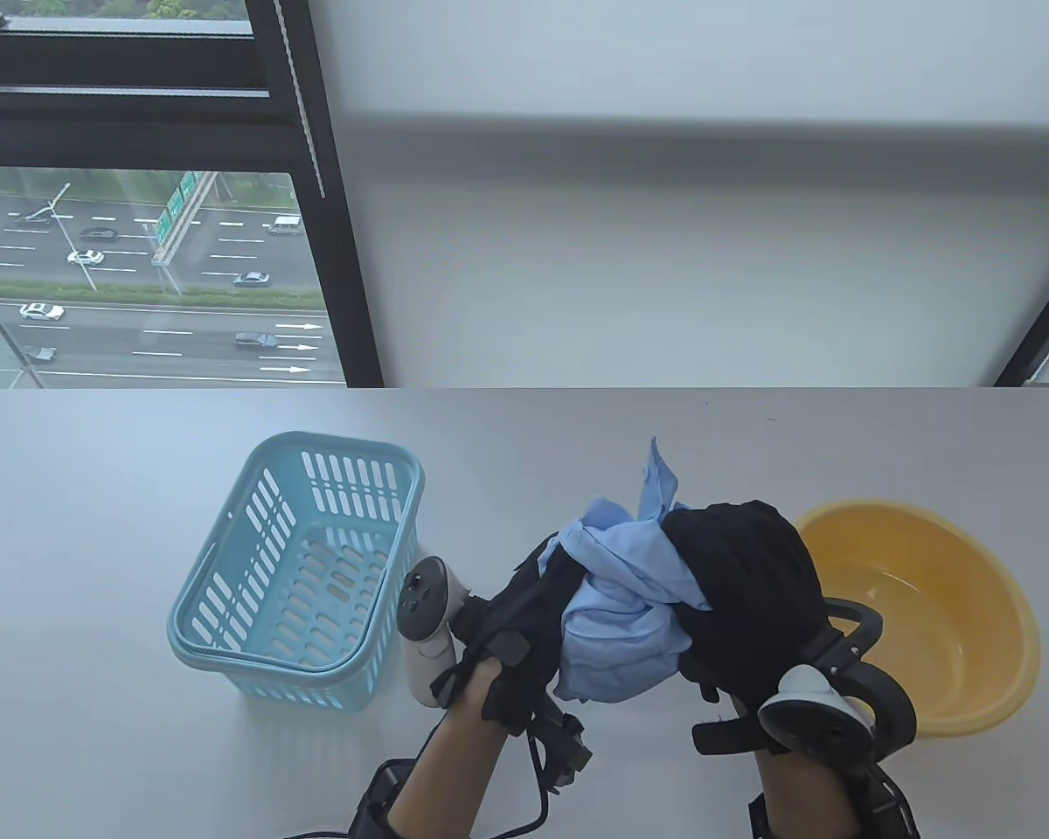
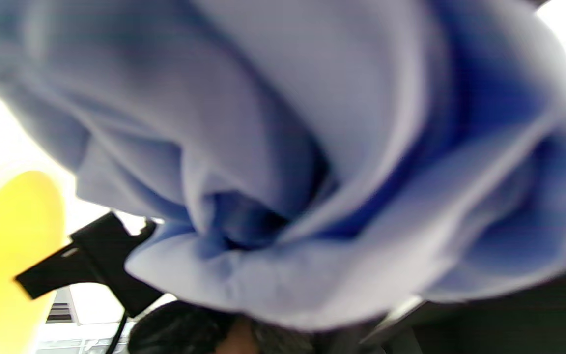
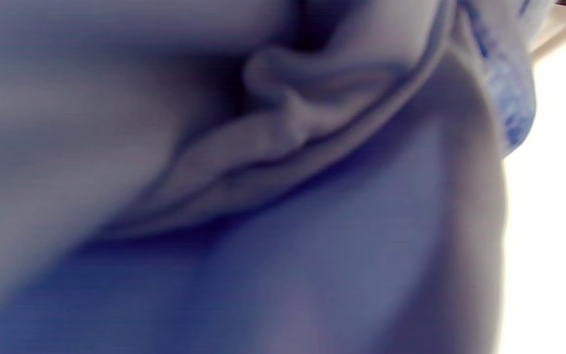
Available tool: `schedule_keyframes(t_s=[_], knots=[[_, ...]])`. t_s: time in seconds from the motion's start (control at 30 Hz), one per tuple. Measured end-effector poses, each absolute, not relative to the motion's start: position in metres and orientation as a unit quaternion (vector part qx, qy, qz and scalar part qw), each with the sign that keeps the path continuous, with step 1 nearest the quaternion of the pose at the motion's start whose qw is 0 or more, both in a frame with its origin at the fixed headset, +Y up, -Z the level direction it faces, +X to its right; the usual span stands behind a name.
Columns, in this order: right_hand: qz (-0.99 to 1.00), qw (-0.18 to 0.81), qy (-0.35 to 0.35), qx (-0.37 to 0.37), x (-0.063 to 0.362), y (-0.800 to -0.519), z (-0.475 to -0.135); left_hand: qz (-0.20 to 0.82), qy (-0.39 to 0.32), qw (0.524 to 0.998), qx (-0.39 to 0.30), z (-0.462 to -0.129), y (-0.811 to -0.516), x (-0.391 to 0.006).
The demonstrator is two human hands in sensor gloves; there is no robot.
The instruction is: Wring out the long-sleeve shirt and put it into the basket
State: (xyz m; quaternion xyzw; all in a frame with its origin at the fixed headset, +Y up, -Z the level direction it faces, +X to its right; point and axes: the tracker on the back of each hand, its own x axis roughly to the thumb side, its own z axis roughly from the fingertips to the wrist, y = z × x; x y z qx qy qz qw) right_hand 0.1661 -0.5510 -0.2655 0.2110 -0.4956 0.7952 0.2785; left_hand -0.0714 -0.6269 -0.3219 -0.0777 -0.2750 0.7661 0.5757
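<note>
A bunched light-blue long-sleeve shirt (image 1: 622,603) hangs above the table between my two hands, one cuff sticking up at its top. My left hand (image 1: 538,612) grips its left side and my right hand (image 1: 743,594) grips its right side, fingers curled round the cloth. The light-blue slatted basket (image 1: 227,559) stands to the left of my hands, with nothing visible inside. Blurred blue shirt folds (image 2: 283,162) fill the left wrist view, and shirt fabric (image 3: 263,172) fills the right wrist view. My fingers are hidden in both wrist views.
A yellow basin (image 1: 970,629) sits on the table just right of my right hand; its rim (image 2: 8,255) shows in the left wrist view. The grey table (image 1: 105,489) ends at a window and white wall behind.
</note>
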Motion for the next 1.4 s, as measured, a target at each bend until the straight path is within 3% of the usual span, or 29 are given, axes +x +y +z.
schedule_keyframes(t_s=[0.1,0.2,0.27,0.33,0.57,0.8,0.9,1.07,1.17,1.23,1.3,1.4], knots=[[0.800,0.301,-0.489,0.174,0.177,-0.555,-0.272,0.713,-0.362,0.597,-0.068,-0.315,-0.607,-0.075],[0.798,0.342,-0.465,0.173,0.182,-0.558,-0.278,0.651,-0.400,0.643,-0.049,-0.306,-0.591,-0.077],[0.799,0.375,-0.432,0.184,0.180,-0.559,-0.281,0.637,-0.368,0.677,0.034,-0.297,-0.581,-0.081],[0.823,0.348,-0.416,0.170,0.180,-0.560,-0.283,0.624,-0.346,0.694,0.095,-0.289,-0.573,-0.088],[0.832,0.324,-0.421,0.159,0.188,-0.556,-0.282,0.542,-0.280,0.753,0.245,-0.265,-0.546,-0.131],[0.832,0.333,-0.415,0.160,0.194,-0.556,-0.283,0.395,-0.134,0.813,0.406,-0.241,-0.531,-0.182],[0.833,0.328,-0.416,0.163,0.193,-0.556,-0.282,0.351,-0.081,0.824,0.437,-0.240,-0.532,-0.197],[0.839,0.320,-0.405,0.170,0.190,-0.556,-0.283,0.295,0.032,0.871,0.391,-0.258,-0.546,-0.216],[0.845,0.318,-0.394,0.172,0.190,-0.555,-0.283,0.214,0.192,0.912,0.294,-0.281,-0.567,-0.227],[0.855,0.315,-0.372,0.176,0.190,-0.555,-0.285,0.196,0.249,0.926,0.207,-0.295,-0.582,-0.237],[0.866,0.307,-0.355,0.174,0.190,-0.555,-0.286,0.266,0.240,0.920,0.157,-0.303,-0.594,-0.248],[0.876,0.296,-0.342,0.169,0.189,-0.555,-0.288,0.289,0.229,0.909,0.196,-0.298,-0.588,-0.250]])
